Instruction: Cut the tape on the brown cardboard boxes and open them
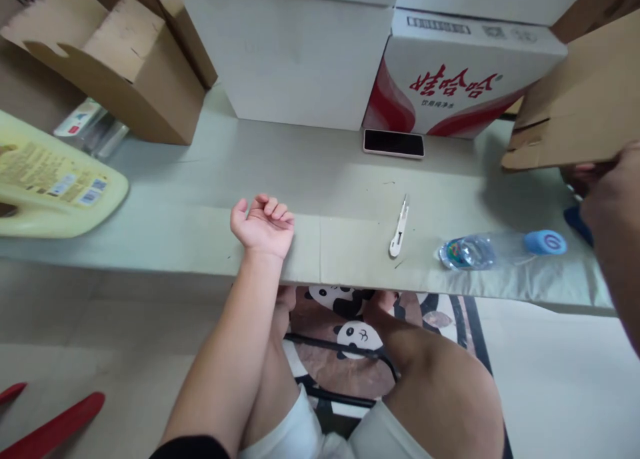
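My left hand (265, 224) rests palm up at the table's front edge, fingers loosely curled and apart, holding nothing. At the far right my right hand (613, 186) grips the lower edge of a flat brown cardboard piece (580, 99), which is tilted up above the table. Between the hands lies a white utility knife (399, 229), its tip pointing away from me. A clear plastic bottle (493, 249) with a blue cap lies on its side to the right of the knife. Behind the knife, a phone (393, 144) lies flat with a dark screen.
White boxes (300, 59) stand along the back, one with red lettering (455, 79). An open brown carton (165, 79) is at the back left, near a large yellow bottle (55, 179). The pale table (165, 226) ends just before my knees.
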Motion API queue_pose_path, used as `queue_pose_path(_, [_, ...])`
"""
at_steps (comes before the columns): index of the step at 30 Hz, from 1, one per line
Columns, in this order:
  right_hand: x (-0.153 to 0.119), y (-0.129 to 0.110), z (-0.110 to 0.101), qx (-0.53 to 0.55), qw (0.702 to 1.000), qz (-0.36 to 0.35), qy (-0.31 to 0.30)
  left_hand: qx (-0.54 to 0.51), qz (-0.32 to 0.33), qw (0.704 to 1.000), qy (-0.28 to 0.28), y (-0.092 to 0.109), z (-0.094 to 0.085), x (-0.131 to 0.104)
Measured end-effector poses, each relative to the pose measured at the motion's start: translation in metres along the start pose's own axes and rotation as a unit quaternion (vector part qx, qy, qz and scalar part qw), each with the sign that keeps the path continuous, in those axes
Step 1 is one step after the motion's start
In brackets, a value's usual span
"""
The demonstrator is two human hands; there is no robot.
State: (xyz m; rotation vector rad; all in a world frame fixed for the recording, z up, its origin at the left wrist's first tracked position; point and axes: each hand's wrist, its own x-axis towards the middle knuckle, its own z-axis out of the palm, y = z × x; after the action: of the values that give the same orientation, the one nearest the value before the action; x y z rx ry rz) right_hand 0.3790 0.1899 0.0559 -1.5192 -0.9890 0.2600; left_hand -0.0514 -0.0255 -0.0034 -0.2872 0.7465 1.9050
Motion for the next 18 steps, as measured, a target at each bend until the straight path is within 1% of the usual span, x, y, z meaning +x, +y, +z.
queue_pose_path(1, [0.004, -0.008, 0.009, -0.008, 0.998, 0.059, 0.009, 0.004, 0.001, 1.0, 0.002, 0.0, 0.001, 0.002])
queue_pose_path(3, [0.006, -0.025, 0.022, -0.015, 0.986, 0.165, -0.009, 0.01, 0.009, 1.0, 0.0, 0.001, 0.002, 0.005])
queue_pose_path(5, [0.0, -0.038, 0.026, -0.013, 0.975, 0.218, -0.05, 0.009, 0.018, 1.0, -0.003, 0.003, 0.003, 0.008])
queue_pose_path(7, [-0.012, -0.047, 0.021, -0.015, 0.969, 0.236, -0.071, 0.006, 0.019, 1.0, -0.008, 0.004, 0.004, 0.009])
queue_pose_path(11, [-0.042, -0.059, -0.002, -0.039, 0.964, 0.249, -0.086, -0.005, 0.004, 1.0, -0.018, 0.006, 0.003, 0.003])
queue_pose_path(14, [-0.061, -0.077, -0.018, -0.028, 0.964, 0.222, -0.146, -0.022, 0.0, 1.0, -0.018, 0.012, -0.002, -0.004])
queue_pose_path(16, [-0.073, -0.093, -0.022, -0.024, 0.962, 0.211, -0.174, -0.039, 0.001, 0.999, -0.018, 0.017, -0.007, -0.008])
queue_pose_path(18, [-0.089, -0.111, -0.02, -0.024, 0.959, 0.209, -0.189, -0.061, 0.003, 0.998, -0.021, 0.024, -0.012, -0.012])
